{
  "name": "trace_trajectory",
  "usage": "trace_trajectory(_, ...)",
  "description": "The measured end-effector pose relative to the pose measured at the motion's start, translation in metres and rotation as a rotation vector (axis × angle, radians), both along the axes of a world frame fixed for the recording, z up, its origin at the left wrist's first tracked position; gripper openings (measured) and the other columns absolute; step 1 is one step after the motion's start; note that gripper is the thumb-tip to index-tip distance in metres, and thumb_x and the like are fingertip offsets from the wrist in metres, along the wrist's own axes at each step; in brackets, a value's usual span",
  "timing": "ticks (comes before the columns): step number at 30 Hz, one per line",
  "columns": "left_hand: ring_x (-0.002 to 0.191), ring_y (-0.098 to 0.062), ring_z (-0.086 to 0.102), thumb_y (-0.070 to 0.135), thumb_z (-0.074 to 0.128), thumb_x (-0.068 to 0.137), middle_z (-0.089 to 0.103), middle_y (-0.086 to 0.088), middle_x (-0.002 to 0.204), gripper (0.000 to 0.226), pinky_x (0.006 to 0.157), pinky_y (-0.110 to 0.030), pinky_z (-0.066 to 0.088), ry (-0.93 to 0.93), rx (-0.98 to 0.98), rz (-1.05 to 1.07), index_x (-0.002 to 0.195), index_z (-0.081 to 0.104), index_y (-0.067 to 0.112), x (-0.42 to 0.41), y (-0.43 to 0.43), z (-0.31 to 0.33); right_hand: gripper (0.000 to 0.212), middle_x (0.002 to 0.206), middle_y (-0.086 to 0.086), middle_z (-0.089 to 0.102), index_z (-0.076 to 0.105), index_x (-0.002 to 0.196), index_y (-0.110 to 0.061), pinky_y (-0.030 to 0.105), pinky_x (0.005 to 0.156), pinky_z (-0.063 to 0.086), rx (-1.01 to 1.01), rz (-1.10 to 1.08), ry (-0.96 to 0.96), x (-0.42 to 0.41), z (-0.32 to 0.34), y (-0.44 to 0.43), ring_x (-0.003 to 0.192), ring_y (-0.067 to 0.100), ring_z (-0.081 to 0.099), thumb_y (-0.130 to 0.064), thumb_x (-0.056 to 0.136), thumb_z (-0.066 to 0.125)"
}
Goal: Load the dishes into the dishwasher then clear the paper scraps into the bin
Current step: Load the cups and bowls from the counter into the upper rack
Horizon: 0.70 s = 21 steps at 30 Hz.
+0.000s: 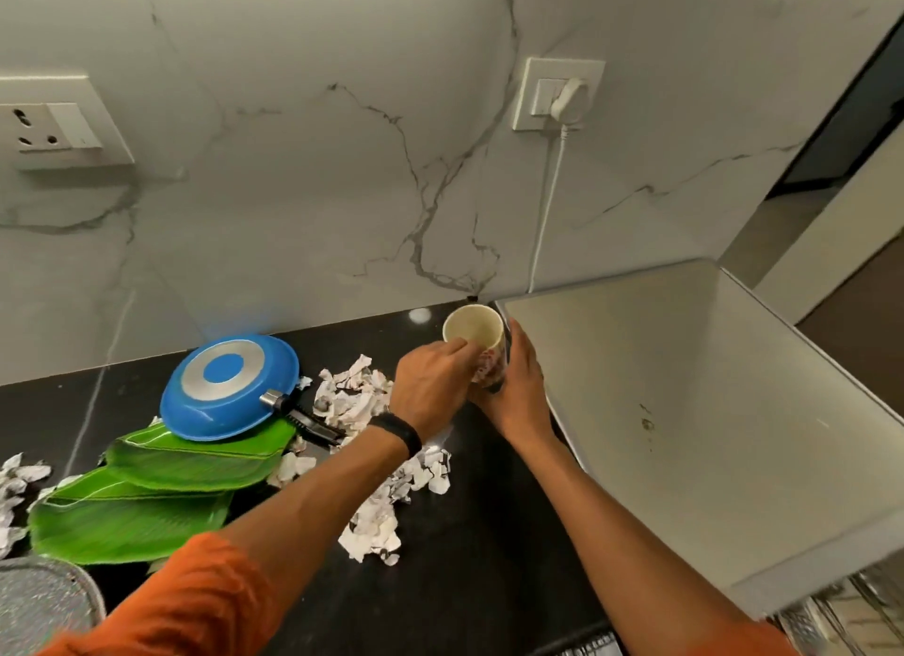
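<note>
A cream mug (473,331) with a red print stands at the back of the black counter (469,572), right beside the white countertop dishwasher (675,401). My left hand (430,386) grips its near side with the fingers at the rim. My right hand (521,381) wraps round the mug's right side and base. An upturned blue frying pan (227,386) lies left of the hands on green leaf-shaped plates (161,484). Crumpled paper scraps (376,513) lie scattered under and around my left forearm.
A marble wall rises behind the counter, with a socket at the left and a plugged-in white cable (550,200) running down behind the dishwasher. A grey speckled dish (44,601) sits at the lower left. More scraps (14,484) lie at the left edge. A wire rack (831,616) shows under the dishwasher's front.
</note>
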<state>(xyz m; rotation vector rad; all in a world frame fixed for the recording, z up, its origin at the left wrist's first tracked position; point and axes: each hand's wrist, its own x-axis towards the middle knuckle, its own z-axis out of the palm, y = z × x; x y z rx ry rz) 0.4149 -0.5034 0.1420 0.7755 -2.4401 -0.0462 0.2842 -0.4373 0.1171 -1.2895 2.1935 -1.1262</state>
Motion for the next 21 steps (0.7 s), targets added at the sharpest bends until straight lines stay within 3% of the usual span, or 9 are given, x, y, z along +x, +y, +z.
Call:
trace_trajectory(4,0.076,-0.027,0.069,0.010,0.076,0.086,0.074,-0.005,0.094,0.028,0.061,-0.040,0.059,0.105,0.065,-0.105,0.112,0.070,0.016,-0.021,0.031,-0.010,0.098,0.158,0.001,0.039,0.025,0.156,-0.028,0.052,0.112,0.045,-0.024,-0.089,0.011,-0.025,-0.008,0.033,0.142,0.025,0.042,-0.042,0.080,0.084)
trace_trajectory(9,0.089,-0.021,0.070,0.011,0.073,0.090,0.074,0.003,0.106,0.028,0.071,-0.031,0.058,0.155,0.219,-0.194,0.116,0.071,0.020,-0.050,0.064,-0.025,0.094,0.147,-0.003,0.041,0.028,0.149,-0.034,0.036,0.098,0.056,-0.046,-0.186,0.037,-0.052,-0.015,0.090,0.125,0.015,0.053,-0.049,0.077,0.085)
trace_trajectory(13,0.093,-0.010,0.066,0.022,0.065,0.099,0.070,0.012,0.114,0.027,0.078,-0.020,0.053,0.193,0.444,-0.308,0.126,0.066,0.025,-0.081,0.100,-0.030,0.096,0.137,-0.004,0.040,0.034,0.145,-0.030,0.017,0.074,0.051,-0.038,-0.264,0.068,-0.080,-0.017,0.147,0.109,0.014,0.056,-0.052,0.068,0.089)
trace_trajectory(15,0.094,-0.006,0.063,0.025,0.062,0.100,0.065,0.013,0.121,0.032,0.081,-0.025,0.056,0.208,0.510,-0.348,0.133,0.062,0.026,-0.098,0.123,-0.033,0.096,0.134,-0.002,0.042,0.037,0.144,-0.029,0.027,0.078,0.056,-0.022,-0.300,0.117,-0.093,-0.019,0.178,0.108,0.017,0.056,-0.050,0.067,0.089)
trace_trajectory(17,0.103,-0.009,0.059,0.021,0.062,0.099,0.059,0.009,0.133,0.043,0.085,-0.030,0.057,0.182,0.439,-0.360,0.142,0.054,0.026,-0.115,0.146,-0.036,0.095,0.132,0.001,0.044,0.040,0.144,-0.025,0.040,0.086,0.057,-0.020,-0.340,0.162,-0.106,-0.023,0.210,0.110,0.022,0.055,-0.046,0.065,0.089)
trace_trajectory(21,0.128,-0.029,0.045,0.008,0.068,0.083,0.043,0.000,0.154,0.077,0.100,-0.044,0.046,-0.011,0.098,-0.474,0.151,0.040,0.028,-0.156,0.206,-0.041,0.097,0.133,0.004,0.048,0.040,0.147,-0.024,0.044,0.094,0.049,-0.030,-0.408,0.143,-0.134,-0.026,0.282,0.117,0.023,0.047,-0.041,0.065,0.090)
